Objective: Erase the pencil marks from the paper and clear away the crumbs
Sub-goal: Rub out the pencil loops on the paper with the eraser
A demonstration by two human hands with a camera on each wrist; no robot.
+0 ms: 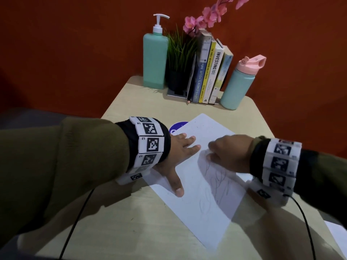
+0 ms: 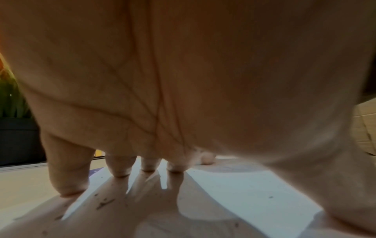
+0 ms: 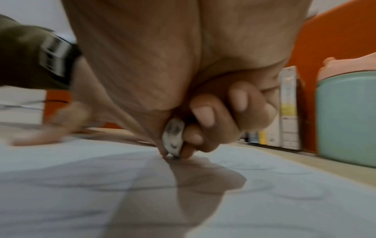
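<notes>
A white sheet of paper [image 1: 199, 177] lies slanted on the beige table [image 1: 116, 218], with faint grey pencil marks [image 1: 216, 177] across its middle. My left hand [image 1: 180, 152] lies flat with spread fingers on the sheet's left part, thumb pointing toward me. My right hand [image 1: 223, 152] is curled and pinches a small white eraser [image 3: 173, 138], dirty with grey smudges, whose lower edge touches the paper [image 3: 101, 185]. Dark eraser crumbs [image 2: 101, 203] lie scattered on the paper [image 2: 244, 193] near the left hand's fingers [image 2: 120, 167]. In the head view the eraser is hidden by the right hand.
At the table's back stand a teal pump bottle [image 1: 155, 59], a potted green plant [image 1: 179, 59], a row of books [image 1: 208, 72] and a teal flask with a pink lid [image 1: 239, 85]. A blue round sticker [image 1: 175, 126] peeks from under the sheet. A pencil [image 1: 188, 101] lies by the books.
</notes>
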